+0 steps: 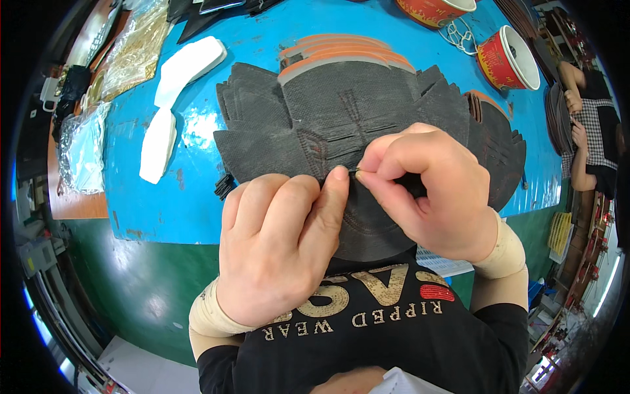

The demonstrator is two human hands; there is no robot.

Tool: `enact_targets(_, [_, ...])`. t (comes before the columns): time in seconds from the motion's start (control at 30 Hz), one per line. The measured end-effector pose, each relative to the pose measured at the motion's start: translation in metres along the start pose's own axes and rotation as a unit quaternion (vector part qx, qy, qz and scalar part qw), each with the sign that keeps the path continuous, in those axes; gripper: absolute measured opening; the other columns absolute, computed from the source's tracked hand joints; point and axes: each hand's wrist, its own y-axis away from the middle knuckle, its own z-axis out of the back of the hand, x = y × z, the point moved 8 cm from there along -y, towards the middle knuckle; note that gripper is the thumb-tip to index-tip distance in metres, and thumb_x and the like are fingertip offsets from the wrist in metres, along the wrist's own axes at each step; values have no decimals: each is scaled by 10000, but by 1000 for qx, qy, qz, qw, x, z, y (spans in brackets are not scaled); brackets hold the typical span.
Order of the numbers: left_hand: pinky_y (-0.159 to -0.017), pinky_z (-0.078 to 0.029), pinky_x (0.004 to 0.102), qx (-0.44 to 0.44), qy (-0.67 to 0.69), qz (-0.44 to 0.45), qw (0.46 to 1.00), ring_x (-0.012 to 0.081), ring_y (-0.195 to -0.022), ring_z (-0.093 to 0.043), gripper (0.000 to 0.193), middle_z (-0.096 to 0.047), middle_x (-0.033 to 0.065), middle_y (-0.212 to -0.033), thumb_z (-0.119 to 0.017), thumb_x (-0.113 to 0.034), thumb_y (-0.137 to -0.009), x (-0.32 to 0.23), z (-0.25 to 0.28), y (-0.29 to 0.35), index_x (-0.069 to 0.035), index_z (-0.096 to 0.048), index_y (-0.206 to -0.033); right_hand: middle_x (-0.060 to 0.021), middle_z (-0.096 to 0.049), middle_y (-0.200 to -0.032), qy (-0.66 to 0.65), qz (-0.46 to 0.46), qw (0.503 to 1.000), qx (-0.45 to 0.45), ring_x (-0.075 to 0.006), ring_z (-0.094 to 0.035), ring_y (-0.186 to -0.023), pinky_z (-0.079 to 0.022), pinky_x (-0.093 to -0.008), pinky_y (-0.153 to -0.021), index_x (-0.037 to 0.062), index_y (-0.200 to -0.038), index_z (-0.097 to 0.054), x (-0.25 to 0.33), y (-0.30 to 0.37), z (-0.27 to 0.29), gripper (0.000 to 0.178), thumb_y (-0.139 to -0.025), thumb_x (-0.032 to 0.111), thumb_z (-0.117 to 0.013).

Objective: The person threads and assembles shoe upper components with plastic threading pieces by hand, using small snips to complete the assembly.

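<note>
A dark grey leather-like shoe upper [367,226] with stitched lines and a row of slits lies at the table's near edge, overlapping a fanned stack of similar uppers [328,88] with orange edges. My left hand [272,243] is closed on its left side, the thumb laid along the slits and the other fingers curled. Beside that thumb tip, my right hand [436,187] pinches a thin dark strip or edge of the upper between thumb and index finger. The fingertips nearly meet, and they partly hide what is pinched. Both wrists have beige wraps.
White shoe-shaped pieces [190,62] lie on the blue table [197,144] at left, near plastic-wrapped bundles [134,49]. Red paper tubs [508,59] and a white cord [459,36] are at the far right. More dark uppers [502,151] sit right. A co-worker [594,111] works beyond.
</note>
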Motion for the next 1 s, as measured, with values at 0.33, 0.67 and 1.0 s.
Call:
enact_targets(0.33, [-658, -430, 313, -20, -15, 5, 1000, 190, -757, -555, 465, -538, 44, -842, -657, -2, -589, -1, -3, 5, 16, -683, -1052, -194, -660, -946, 38, -8, 999, -11, -215, -631, -779, -505, -290, -653, 30, -921, -458, 4, 22, 30, 325, -748, -182, -634])
enact_targets(0.67, [-648, -442, 313, 15, -59, -11, 998, 195, -763, -556, 364, -545, 58, -847, -679, -14, -675, -9, -2, -3, 26, -675, -1037, -63, -656, -1047, 203, 125, 969, -61, -178, -540, -721, -379, -304, -571, 81, -848, -610, 18, 31, -6, 220, -640, 142, -649])
enact_targets(1.0, [-631, -433, 309, 56, -102, -9, 993, 197, -749, -526, 269, -506, 45, -809, -683, -46, -740, -14, -4, -8, 8, -672, -1004, -46, -656, -1024, 287, 84, 954, -10, -152, -503, -743, -350, -297, -638, 101, -846, -581, 28, 32, -13, 172, -690, 155, -627])
